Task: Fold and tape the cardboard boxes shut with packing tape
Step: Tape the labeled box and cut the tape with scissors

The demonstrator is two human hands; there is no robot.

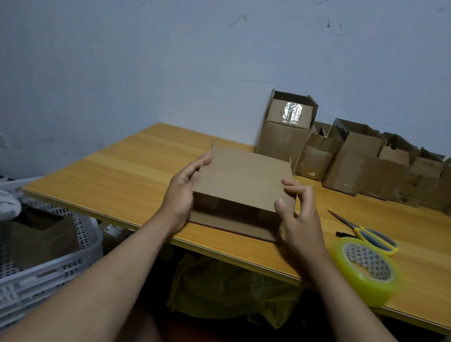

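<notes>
Box: a cardboard box (pixel 243 181) lies on the wooden table (pixel 121 175), near its front edge, its open side facing the person.
Left hand (pixel 183 191): grips the box's left side, fingers curled round the edge.
Right hand (pixel 297 216): pinches the box's right corner, thumb on top.
Tape: yellow-green tape roll (pixel 367 270) right of the box, scissors (pixel 367 233) just behind it.
Other boxes (pixel 361 162): a row behind the box, by the wall, apparently some already taped.

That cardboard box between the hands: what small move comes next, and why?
Probably fold the near flap shut. Both hands, left and right, grip the box, its near end gapes open, and the tape roll lies untouched.
</notes>
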